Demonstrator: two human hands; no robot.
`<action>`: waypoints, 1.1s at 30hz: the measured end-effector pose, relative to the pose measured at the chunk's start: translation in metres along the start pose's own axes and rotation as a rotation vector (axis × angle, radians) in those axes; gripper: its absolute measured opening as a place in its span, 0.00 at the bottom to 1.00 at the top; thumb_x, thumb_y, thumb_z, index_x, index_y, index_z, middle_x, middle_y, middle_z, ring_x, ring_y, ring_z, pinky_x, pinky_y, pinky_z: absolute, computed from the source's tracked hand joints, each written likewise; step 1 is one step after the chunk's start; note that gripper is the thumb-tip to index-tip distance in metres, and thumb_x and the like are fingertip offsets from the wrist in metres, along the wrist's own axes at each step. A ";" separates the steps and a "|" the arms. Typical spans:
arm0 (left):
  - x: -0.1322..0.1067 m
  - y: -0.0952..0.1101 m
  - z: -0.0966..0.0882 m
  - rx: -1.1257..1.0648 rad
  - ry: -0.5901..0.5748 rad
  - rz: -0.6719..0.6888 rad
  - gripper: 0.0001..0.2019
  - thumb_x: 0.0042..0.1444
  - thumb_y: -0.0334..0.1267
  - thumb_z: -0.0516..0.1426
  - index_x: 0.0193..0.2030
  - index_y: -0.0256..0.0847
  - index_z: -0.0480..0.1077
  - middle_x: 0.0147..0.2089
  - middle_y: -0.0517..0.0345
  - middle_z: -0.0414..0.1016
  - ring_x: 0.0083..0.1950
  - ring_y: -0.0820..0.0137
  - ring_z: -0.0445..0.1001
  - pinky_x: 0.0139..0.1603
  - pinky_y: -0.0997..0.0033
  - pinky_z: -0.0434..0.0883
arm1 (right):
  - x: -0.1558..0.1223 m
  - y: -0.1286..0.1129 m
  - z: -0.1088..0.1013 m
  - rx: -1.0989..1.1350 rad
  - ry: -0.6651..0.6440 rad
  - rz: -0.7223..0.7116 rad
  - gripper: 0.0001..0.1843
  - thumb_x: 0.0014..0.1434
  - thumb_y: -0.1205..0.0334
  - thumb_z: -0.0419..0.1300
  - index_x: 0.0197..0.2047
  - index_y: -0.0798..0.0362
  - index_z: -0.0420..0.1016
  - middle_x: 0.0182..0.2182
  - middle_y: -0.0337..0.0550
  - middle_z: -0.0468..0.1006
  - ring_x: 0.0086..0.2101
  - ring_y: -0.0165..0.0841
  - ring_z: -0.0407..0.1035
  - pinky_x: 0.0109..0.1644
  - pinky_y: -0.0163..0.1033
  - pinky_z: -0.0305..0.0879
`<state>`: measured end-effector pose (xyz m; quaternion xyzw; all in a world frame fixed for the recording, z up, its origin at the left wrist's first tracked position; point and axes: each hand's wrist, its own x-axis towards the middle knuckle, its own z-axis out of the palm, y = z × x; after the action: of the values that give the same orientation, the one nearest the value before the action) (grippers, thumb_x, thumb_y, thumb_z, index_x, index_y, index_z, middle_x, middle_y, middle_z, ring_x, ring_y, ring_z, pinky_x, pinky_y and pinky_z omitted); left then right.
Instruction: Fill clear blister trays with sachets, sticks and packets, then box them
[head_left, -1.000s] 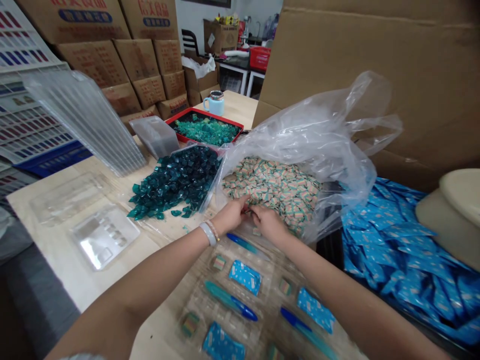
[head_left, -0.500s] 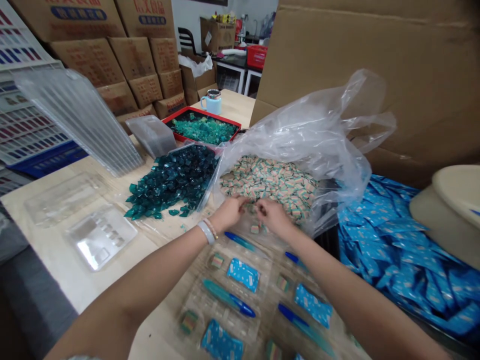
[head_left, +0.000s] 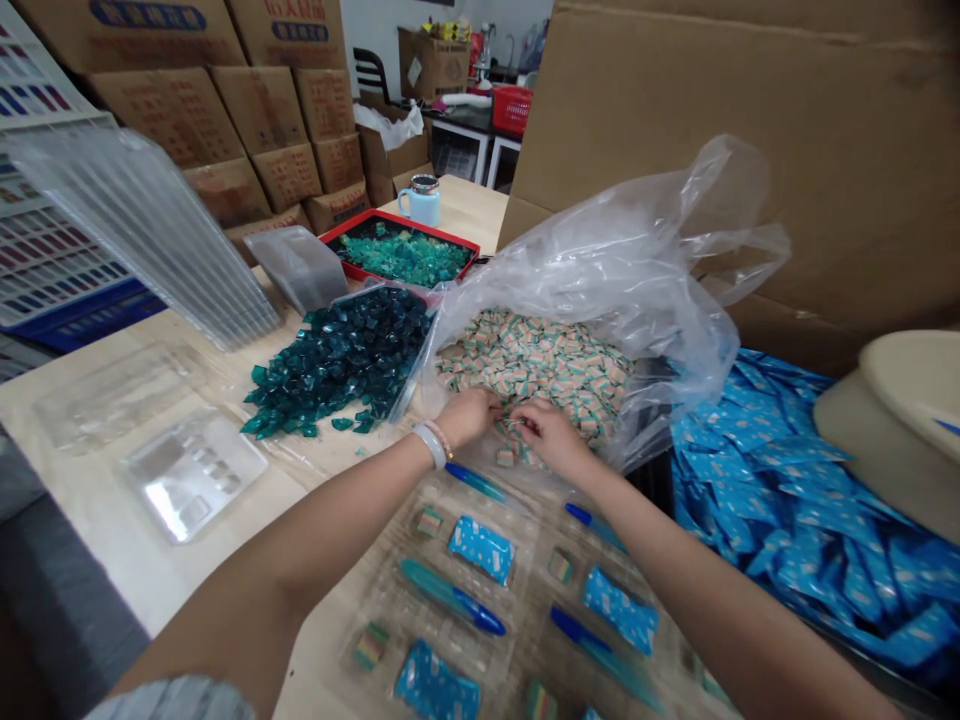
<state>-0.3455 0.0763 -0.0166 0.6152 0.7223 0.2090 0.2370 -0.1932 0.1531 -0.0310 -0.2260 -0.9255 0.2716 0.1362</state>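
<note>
The left hand (head_left: 466, 418) and the right hand (head_left: 541, 432) are held close together at the near edge of a heap of small striped packets (head_left: 540, 365), which is kept inside a clear plastic bag (head_left: 600, 250). The mouth of the bag is folded open toward the hands, probably so that the packets can be reached without lifting the bag. Both hands are narrow, with the fingers curled down among the packets, but it cannot be told whether a packet is pinched, because the fingertips are hidden. A white band (head_left: 429, 446) is worn on the left wrist.

Just in front of the hands, a clear blister tray (head_left: 517, 520) is laid on the surface (head_left: 202, 560). In its compartments are seen blue-and-teal pens (head_left: 450, 597), blue printed sachets (head_left: 481, 550) and striped squares (head_left: 427, 522); the tray seems to be placed there so that it is within short reach. To the left of the hands lies a heap of dark teal translucent pieces (head_left: 337, 365), and beyond it a red tray (head_left: 375, 222) with lighter green pieces (head_left: 405, 258) is found. To the right of the hands, loose blue sachets (head_left: 795, 500) are piled lower down, below a large cardboard sheet (head_left: 735, 150).
</note>
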 end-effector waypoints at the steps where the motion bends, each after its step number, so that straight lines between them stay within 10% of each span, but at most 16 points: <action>1: 0.001 -0.001 -0.001 0.022 -0.004 0.024 0.11 0.52 0.35 0.50 0.32 0.36 0.73 0.35 0.52 0.75 0.37 0.69 0.70 0.39 0.74 0.65 | 0.000 -0.001 0.000 -0.007 -0.002 0.001 0.09 0.51 0.72 0.51 0.33 0.54 0.70 0.31 0.41 0.67 0.30 0.29 0.61 0.35 0.33 0.58; 16: -0.006 -0.017 -0.012 -0.057 -0.180 0.211 0.08 0.47 0.30 0.52 0.30 0.34 0.73 0.28 0.59 0.74 0.28 0.76 0.66 0.28 0.81 0.60 | 0.012 -0.023 0.014 -0.022 -0.044 -0.027 0.08 0.45 0.76 0.51 0.25 0.53 0.60 0.24 0.37 0.62 0.29 0.29 0.58 0.32 0.33 0.52; 33: -0.030 -0.003 0.006 0.109 0.047 0.145 0.09 0.51 0.29 0.49 0.34 0.35 0.71 0.36 0.51 0.71 0.37 0.69 0.69 0.39 0.73 0.64 | -0.010 -0.020 0.003 0.037 -0.067 0.133 0.10 0.49 0.72 0.52 0.31 0.54 0.73 0.28 0.41 0.71 0.30 0.31 0.64 0.35 0.35 0.59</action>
<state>-0.3404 0.0466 -0.0202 0.6726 0.6917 0.2002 0.1703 -0.1929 0.1323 -0.0240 -0.2753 -0.9073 0.3046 0.0911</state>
